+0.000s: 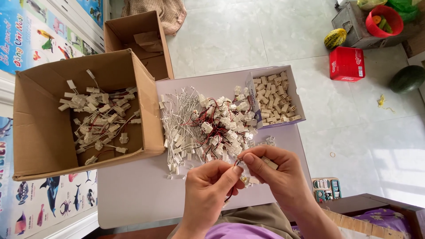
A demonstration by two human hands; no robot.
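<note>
Two hands work at lower centre of the frame, seen from the head cam; I read the scene left to right. Far left: colourful animal posters [26, 35] along the edge. Upper left to mid-left: large cardboard box [42, 128], open, w/ a loose heap of wired connectors [99, 119] inside (white plugs, red/black leads). Behind it, at top: a smaller cardboard box [141, 40], also open. Centre: pale board [133, 190] serving as work surface; on it a bundle of bare white wires [177, 126], and just right of that a tangle of connector assemblies [223, 124], touching the bundle. Upper centre-right: small carton [294, 86] filled w/ cream plastic housings [274, 99]. Lower centre: left hand [208, 186] pinches a thin red/black lead [230, 194] between thumb and forefinger, other fingers curled. Right hand [279, 175] meets it fingertip to fingertip, thumb and forefinger pinching a cream connector housing [268, 163]; the tips of both hands touch. I cannot tell whether the lead's end is seated in the housing; fingers hide it. Upper right, on the tiled floor: red box [347, 64], red bucket [384, 21], yellow-green gourd [335, 38], and a dark green melon [407, 79] at far right.
</note>
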